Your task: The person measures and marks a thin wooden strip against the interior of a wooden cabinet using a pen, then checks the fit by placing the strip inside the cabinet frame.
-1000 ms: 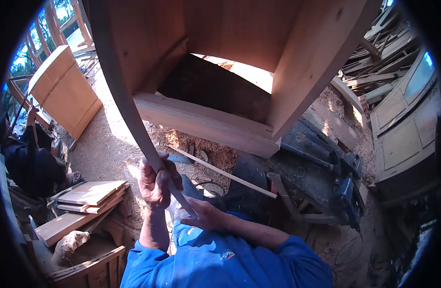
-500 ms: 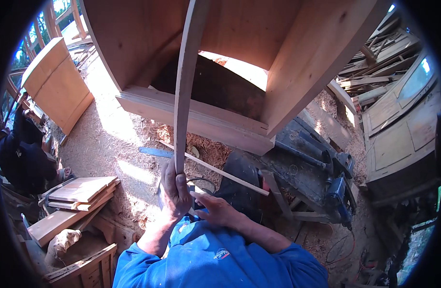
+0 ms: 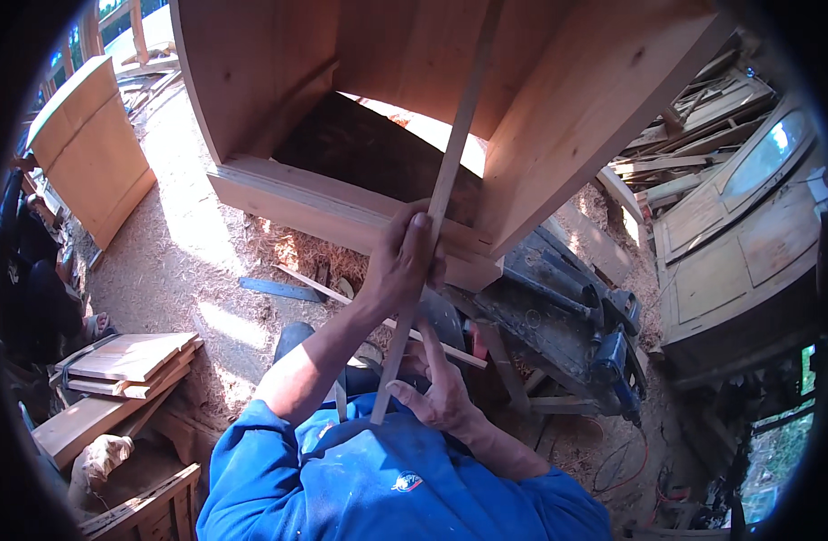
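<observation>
My left hand [image 3: 403, 261] is wrapped round a long, thin wooden strip [image 3: 459, 149], its thumb lying along the upper face. The strip slants from near my chest up and to the right, across the opening of a large wooden cabinet frame [image 3: 288, 203]. Beside the strip's near end is my right hand [image 3: 445, 392], with index finger stretched out and thumb apart, close to the wood; whether it touches is hard to tell. Below lies a second thin strip [image 3: 454, 353], partly hidden by my hands. A short pale piece [image 3: 341, 401] shows against my blue shirt.
A dark metal machine or bench [image 3: 544, 302] stands right of the frame. Stacked boards [image 3: 130, 361] lie at the left, near a seated person [image 3: 44, 298]. A blue flat piece [image 3: 279, 288] rests on the shaving-covered floor. A panelled wooden door [image 3: 747, 243] leans at the right.
My left hand has moved up and forward along the strip, which now tilts to the right. My right hand has shifted slightly right, its fingers spreading. The view has shifted a little.
</observation>
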`<action>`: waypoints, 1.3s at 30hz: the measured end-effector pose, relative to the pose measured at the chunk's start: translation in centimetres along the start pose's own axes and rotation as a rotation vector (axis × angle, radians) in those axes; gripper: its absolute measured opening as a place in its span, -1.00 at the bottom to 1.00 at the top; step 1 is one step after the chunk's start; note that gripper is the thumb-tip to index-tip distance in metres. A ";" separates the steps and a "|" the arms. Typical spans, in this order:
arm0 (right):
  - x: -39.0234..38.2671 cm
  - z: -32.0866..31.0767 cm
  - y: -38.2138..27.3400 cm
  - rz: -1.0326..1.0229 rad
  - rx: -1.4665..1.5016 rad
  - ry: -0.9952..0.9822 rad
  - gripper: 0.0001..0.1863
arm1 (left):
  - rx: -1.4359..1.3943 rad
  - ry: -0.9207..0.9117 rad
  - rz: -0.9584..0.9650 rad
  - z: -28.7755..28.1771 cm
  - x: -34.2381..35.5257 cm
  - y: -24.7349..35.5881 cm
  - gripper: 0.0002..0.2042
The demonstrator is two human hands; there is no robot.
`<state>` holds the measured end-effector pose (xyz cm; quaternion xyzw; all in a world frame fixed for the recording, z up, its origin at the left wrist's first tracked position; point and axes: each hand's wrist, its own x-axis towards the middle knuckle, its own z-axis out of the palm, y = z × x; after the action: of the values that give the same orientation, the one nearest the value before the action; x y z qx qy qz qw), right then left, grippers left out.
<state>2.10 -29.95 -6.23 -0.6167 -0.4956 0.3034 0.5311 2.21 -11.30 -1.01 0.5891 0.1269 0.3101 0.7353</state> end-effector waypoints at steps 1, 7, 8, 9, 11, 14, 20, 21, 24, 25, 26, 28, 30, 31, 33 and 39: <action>0.0 0.4 -0.6 -0.005 0.125 0.035 -0.07 | -0.110 0.003 -0.002 0.9 1.4 0.6 -0.64; -3.0 -1.6 -3.6 -0.016 0.040 0.270 -0.19 | 0.136 0.016 0.183 3.6 4.7 -0.5 -0.67; -3.8 -1.7 -4.1 -0.007 0.043 0.303 -0.20 | 0.505 0.079 0.405 3.6 5.3 -0.8 -0.68; -4.5 -1.3 -4.7 0.012 0.051 0.343 -0.20 | 0.494 0.065 0.386 3.7 5.7 -0.7 -0.68; -5.6 -0.4 -6.3 0.085 0.161 0.373 -0.21 | 0.763 -0.063 0.424 3.6 7.2 0.2 -0.70; -6.0 0.3 -7.1 0.143 0.045 0.384 -0.20 | 0.991 -0.210 0.366 2.6 8.4 -1.0 -0.80; -4.7 2.2 -7.7 0.155 0.042 0.376 -0.24 | 1.188 -0.278 0.519 1.3 5.4 -1.1 -0.85; -4.3 2.4 -7.7 0.199 -0.008 0.389 -0.24 | 1.176 -0.277 0.525 1.7 4.7 -1.6 -0.85; -4.1 2.7 -8.1 0.214 0.012 0.462 -0.25 | 0.863 0.067 0.810 2.8 0.3 -3.0 -0.81; -4.2 2.8 -8.4 0.217 -0.007 0.488 -0.25 | 0.652 0.102 0.673 2.9 -1.6 -3.1 -0.75; -4.2 2.5 -9.1 0.240 -0.057 0.468 -0.23 | 0.438 0.132 0.539 3.0 -3.0 -3.2 -0.68; -5.2 2.5 -9.8 0.250 -0.027 0.507 -0.22 | 0.206 0.053 0.293 2.9 -4.7 -3.8 -0.65; -5.6 2.8 -10.1 0.268 -0.050 0.523 -0.22 | -0.303 -0.089 -0.123 3.5 -5.1 -4.6 -0.58; -5.6 3.1 -9.8 0.296 -0.083 0.540 -0.22 | -0.320 -0.098 -0.127 3.6 -5.0 -4.9 -0.58; -5.3 3.2 -9.6 0.308 -0.127 0.564 -0.22 | -0.422 -0.122 -0.157 3.9 -4.3 -4.8 -0.62; -4.1 2.7 -9.3 0.264 -0.117 0.579 -0.21 | -0.809 -0.346 -0.584 4.0 -2.1 -4.8 -0.60</action>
<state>-4.36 -33.32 1.34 -0.7658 -0.2560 0.1527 0.5699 4.27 -16.28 -4.77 0.2408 0.0325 0.0148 0.9699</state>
